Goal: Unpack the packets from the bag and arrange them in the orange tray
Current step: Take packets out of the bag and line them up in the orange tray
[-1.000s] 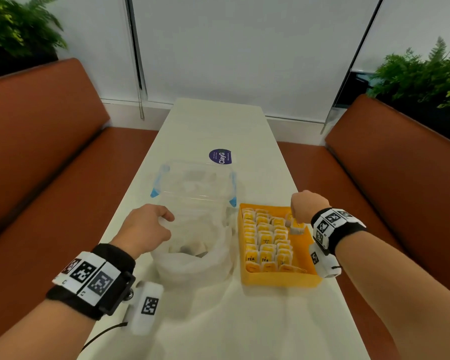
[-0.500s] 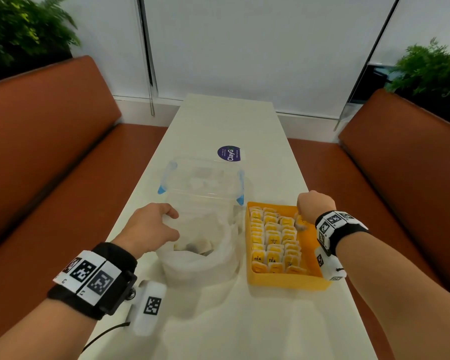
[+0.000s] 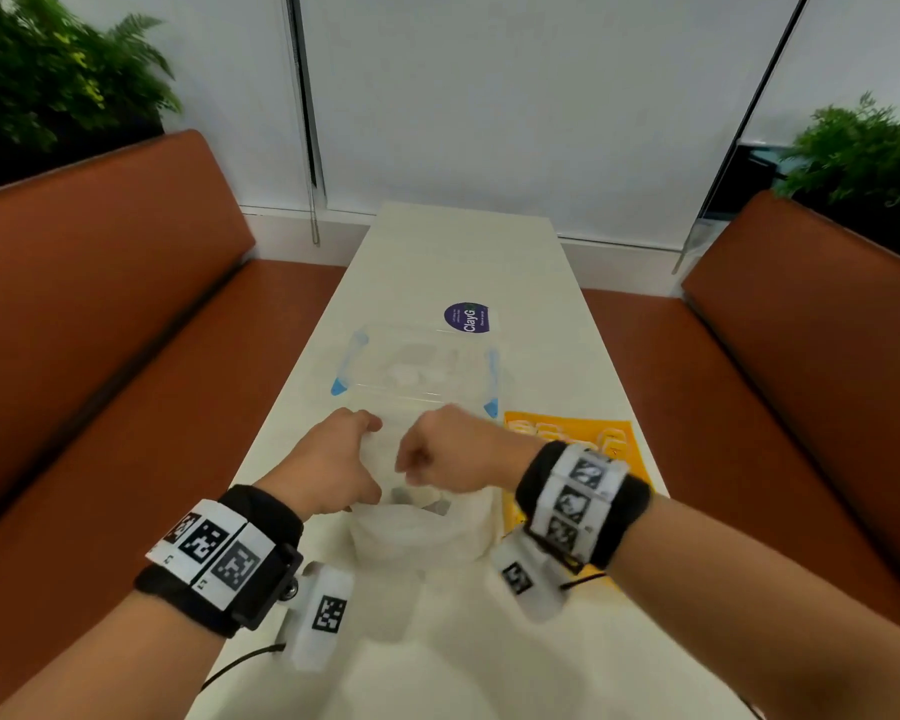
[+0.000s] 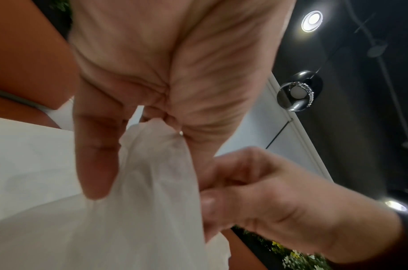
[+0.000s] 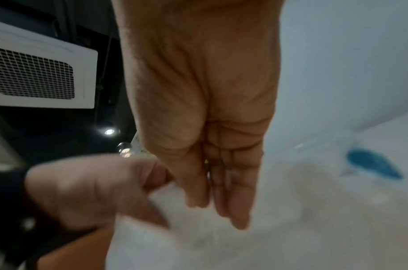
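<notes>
Over the white table (image 3: 468, 262), from the head view: both hands at the mouth of the translucent bag (image 3: 417, 532). Left hand (image 3: 328, 467) gripping the bag's left rim; right hand (image 3: 455, 452) blurred just beside it, fingers bent toward the opening. Orange tray (image 3: 567, 426) with packets (image 3: 614, 438) right of the bag, clear container (image 3: 417, 368) behind.

Left wrist view: bag film (image 4: 152, 164) bunched between curled fingers and thumb.

Right wrist view: fingers (image 5: 230, 191) nearly straight, holding nothing, tips over the bag.
</notes>
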Demonstrator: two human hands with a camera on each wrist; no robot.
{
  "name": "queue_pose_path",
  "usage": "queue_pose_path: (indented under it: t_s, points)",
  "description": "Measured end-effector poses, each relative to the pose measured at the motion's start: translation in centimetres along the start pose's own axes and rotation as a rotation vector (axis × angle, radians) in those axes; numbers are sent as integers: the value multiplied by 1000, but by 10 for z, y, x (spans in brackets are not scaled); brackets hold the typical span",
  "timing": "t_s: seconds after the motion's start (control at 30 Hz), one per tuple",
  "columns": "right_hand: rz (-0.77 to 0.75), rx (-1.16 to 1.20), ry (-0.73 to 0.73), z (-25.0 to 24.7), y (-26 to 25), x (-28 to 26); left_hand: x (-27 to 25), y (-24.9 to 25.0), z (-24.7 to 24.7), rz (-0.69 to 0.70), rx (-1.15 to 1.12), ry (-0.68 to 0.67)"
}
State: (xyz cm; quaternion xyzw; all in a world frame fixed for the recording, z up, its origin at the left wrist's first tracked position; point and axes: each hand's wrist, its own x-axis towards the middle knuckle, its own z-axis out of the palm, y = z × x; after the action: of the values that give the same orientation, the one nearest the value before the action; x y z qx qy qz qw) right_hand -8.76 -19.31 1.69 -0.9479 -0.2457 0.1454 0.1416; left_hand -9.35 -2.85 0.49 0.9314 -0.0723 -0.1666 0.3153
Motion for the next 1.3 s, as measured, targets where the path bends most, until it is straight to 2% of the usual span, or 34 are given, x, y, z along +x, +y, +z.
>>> queue_pose_path:
  t_s: [0.1,0.17,0.23,0.4,0.53,0.67,0.73,0.87,1.03,1.1,1.3]
  points:
    - [167,-179,-275,36,-10,27,-7,3,2,95,33,-15]
    - [292,-235,-346,51,-5,33,-12,3,3,134,45,-39]
    - [394,-235,-334,65,2,30,-15,3,6,147,44,-81]
    - [536,-159,-263,85,7,27,-17,0,13,144,22,-130]
    - [465,-162,-336,82,9,26,-16,-1,13,137,20,-134]
    - [414,-99,-330,73,5,25,-15,0,14,152,35,-150]
    - [426,12,-326,69,2,27,-15,-1,14,155,37,-155]
    - [405,319,-217,64,-9,28,-15,-4,9,156,30,-149]
    - [328,296,-220,68,-27,22,-14,-7,4,160,48,-138]
    - [341,266,-219,69,-32,22,-14,-8,4,162,38,-140]
    - [530,167,-174,84,-45,33,-16,-10,2,186,-1,-153]
